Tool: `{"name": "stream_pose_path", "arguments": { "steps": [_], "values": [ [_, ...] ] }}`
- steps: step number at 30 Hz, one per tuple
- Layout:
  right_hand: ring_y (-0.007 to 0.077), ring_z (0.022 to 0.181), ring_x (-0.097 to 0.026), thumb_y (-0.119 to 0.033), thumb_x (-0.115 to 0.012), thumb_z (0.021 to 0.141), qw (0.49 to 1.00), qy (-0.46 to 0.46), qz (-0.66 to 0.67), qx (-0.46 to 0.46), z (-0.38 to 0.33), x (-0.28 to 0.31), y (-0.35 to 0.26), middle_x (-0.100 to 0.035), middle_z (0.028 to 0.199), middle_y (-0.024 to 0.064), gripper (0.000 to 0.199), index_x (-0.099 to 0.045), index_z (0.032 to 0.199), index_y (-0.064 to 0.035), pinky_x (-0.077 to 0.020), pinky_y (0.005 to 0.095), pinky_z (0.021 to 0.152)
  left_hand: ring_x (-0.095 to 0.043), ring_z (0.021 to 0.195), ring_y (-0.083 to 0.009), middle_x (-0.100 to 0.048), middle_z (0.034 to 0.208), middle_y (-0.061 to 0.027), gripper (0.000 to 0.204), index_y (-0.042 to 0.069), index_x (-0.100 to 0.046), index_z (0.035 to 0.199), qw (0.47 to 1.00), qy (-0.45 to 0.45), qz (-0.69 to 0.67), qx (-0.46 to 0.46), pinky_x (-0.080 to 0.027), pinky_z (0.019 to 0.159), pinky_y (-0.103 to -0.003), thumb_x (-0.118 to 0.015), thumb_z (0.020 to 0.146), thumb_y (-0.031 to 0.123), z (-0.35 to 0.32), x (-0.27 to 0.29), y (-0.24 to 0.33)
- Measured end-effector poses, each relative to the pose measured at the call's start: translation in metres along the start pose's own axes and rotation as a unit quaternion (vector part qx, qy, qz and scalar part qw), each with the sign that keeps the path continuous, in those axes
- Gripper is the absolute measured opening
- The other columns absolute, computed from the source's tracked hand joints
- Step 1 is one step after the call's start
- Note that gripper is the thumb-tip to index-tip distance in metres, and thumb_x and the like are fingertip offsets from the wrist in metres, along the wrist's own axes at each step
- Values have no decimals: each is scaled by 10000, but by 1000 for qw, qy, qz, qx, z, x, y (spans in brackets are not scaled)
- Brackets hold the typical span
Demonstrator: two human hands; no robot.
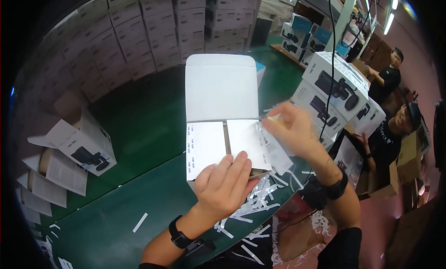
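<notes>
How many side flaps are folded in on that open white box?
2: the left flap and the right flap, with a narrow gap between them, in front of the raised lid. The left hand covers part of both; others beneath would be hidden.

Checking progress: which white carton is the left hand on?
The central carton, its long lid open beyond two folded-in flaps; only here does the left hand rest.

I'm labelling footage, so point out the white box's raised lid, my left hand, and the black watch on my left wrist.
White raised lid (222,88): head view, inner face.
Left hand (223,186): head view, back of hand.
Black watch (181,240): head view, face.
</notes>
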State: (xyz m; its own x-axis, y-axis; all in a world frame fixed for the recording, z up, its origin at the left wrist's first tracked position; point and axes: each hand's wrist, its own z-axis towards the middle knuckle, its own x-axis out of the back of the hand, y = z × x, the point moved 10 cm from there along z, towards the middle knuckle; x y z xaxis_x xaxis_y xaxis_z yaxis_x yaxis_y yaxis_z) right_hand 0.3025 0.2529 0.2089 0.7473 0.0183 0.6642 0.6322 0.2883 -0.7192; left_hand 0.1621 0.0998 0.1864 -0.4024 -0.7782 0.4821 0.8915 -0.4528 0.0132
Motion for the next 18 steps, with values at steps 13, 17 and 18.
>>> {"name": "stream_pose_path", "arguments": {
  "steps": [13,17,18],
  "values": [
    [150,613,-546,-240,-738,830,981,176,-53,56,6,36,15,-559,659,47,407,-536,1084,5,-430,298,580,-606,989,-173,-704,1076,-13,290,92,-724,991,999,36,-27,13,-340,839,-322,-735,777,287,2,11,1],
    [213,630,-590,-230,-603,902,984,41,59,160,2,-3,-52,-583,663,99,234,-586,937,0,-467,333,606,-616,963,-162,-708,1048,-4,292,96,-729,979,998,58,-11,30,-336,808,-311,-762,739,259,2,2,14],
    [282,639,-619,-204,-556,898,987,-9,1,159,-2,-25,-80,-616,699,149,213,-600,863,2,-489,362,619,-616,963,-162,-708,1048,-4,292,96,-729,979,998,51,-2,31,-336,808,-311,-762,739,259,1,1,17]
  ]
}}
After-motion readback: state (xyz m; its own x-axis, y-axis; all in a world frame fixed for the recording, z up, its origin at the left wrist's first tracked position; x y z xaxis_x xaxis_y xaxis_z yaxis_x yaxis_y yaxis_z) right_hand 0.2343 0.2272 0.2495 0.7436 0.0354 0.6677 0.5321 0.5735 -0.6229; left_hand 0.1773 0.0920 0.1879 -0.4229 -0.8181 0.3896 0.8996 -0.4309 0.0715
